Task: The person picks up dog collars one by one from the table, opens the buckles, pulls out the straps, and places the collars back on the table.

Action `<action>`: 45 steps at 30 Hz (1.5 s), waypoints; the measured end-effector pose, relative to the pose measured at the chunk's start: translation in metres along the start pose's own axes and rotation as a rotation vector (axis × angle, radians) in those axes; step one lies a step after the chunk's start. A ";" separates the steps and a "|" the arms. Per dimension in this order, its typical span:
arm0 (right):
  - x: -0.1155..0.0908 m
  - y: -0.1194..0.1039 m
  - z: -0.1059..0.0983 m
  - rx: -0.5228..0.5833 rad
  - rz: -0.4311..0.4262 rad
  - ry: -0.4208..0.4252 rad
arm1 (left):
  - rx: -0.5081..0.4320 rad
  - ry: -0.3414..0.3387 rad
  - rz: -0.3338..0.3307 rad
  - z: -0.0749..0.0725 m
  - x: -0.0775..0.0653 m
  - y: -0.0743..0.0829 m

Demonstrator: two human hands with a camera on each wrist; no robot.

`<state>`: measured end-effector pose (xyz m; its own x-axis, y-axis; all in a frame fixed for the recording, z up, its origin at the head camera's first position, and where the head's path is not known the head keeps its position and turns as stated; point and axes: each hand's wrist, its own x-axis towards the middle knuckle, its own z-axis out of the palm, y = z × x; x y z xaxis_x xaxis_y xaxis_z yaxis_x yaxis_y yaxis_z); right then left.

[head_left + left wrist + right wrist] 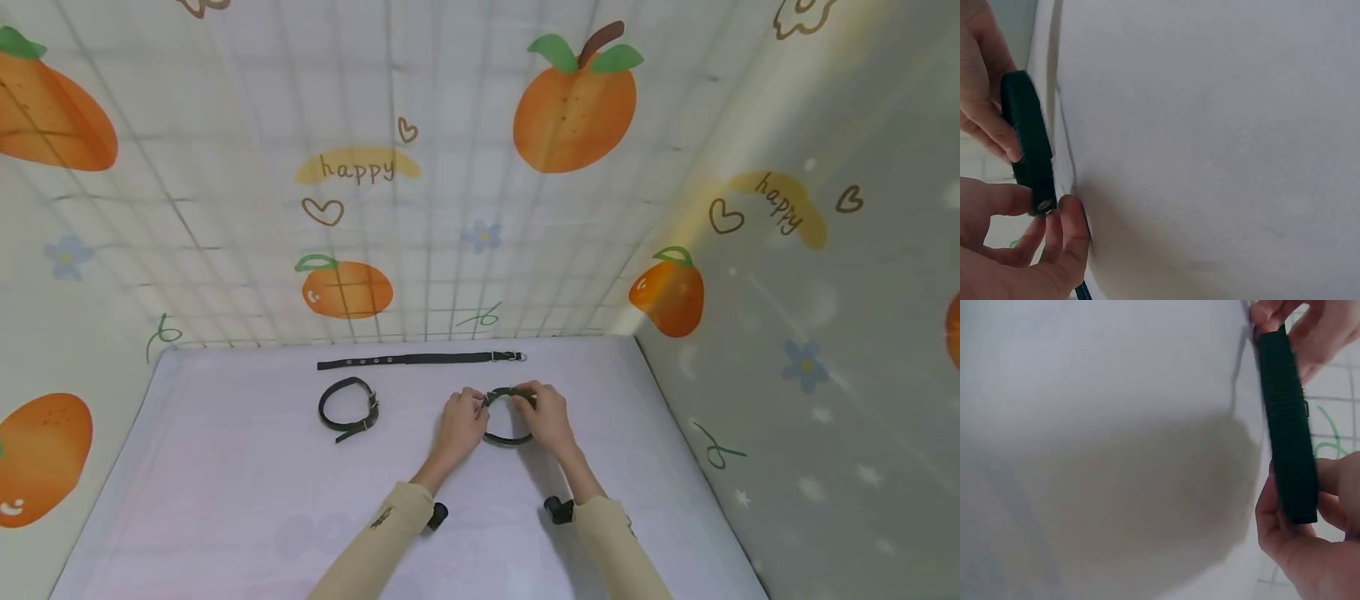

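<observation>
A dark green collar (508, 442), closed into a loop, is held between both hands over the table. My left hand (461, 427) pinches the left side of the loop, near its metal buckle. At the loop's right side, my right hand (550, 421) grips the strap between thumb and fingers. In the left wrist view, a metal eyelet shows on the band (1029, 131) right by the left fingertips. Ribbed webbing faces the camera in the right wrist view, where the strap (1288, 425) spans from one hand to the other.
Another buckled collar (327, 417) lies looped to the left, its strap tail sticking out. Behind, an unbuckled collar (450, 358) is stretched straight along the back of the white table (225, 500). Fruit-printed curtains (480, 192) rise at the back and sides.
</observation>
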<state>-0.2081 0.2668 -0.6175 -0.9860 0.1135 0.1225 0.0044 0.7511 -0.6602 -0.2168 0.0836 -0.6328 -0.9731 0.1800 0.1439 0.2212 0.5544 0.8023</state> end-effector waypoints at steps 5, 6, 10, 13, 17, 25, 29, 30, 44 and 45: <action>-0.005 -0.015 -0.002 0.056 -0.027 -0.003 | -0.198 0.004 -0.036 -0.007 -0.003 0.000; -0.006 -0.018 -0.003 0.066 -0.031 0.001 | -0.263 0.000 -0.053 -0.008 -0.004 -0.001; -0.011 -0.026 -0.006 0.106 -0.049 0.022 | -0.485 -0.062 -0.126 -0.020 -0.008 0.000; -0.016 -0.032 -0.011 0.153 -0.072 0.023 | -0.553 -0.112 -0.119 -0.033 -0.012 0.000; -0.023 -0.044 -0.018 0.231 -0.125 0.005 | -0.611 -0.124 -0.078 -0.053 -0.020 0.003; -0.040 -0.075 -0.034 0.389 -0.172 -0.027 | -0.541 0.005 0.088 -0.087 -0.033 0.013; -0.050 -0.094 -0.042 0.458 -0.194 -0.043 | -0.441 0.095 0.216 -0.106 -0.039 0.015; -0.052 -0.099 -0.045 0.475 -0.195 -0.048 | -0.423 0.110 0.244 -0.111 -0.041 0.016; -0.076 -0.135 -0.062 0.577 -0.304 -0.099 | -0.461 0.167 0.440 -0.142 -0.064 0.027; -0.077 -0.137 -0.063 0.580 -0.317 -0.097 | -0.466 0.167 0.442 -0.144 -0.065 0.028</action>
<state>-0.1222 0.1957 -0.4902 -0.9355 -0.1342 0.3269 -0.3517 0.2638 -0.8982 -0.1562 -0.0296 -0.5368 -0.8022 0.1605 0.5750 0.5874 0.0405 0.8083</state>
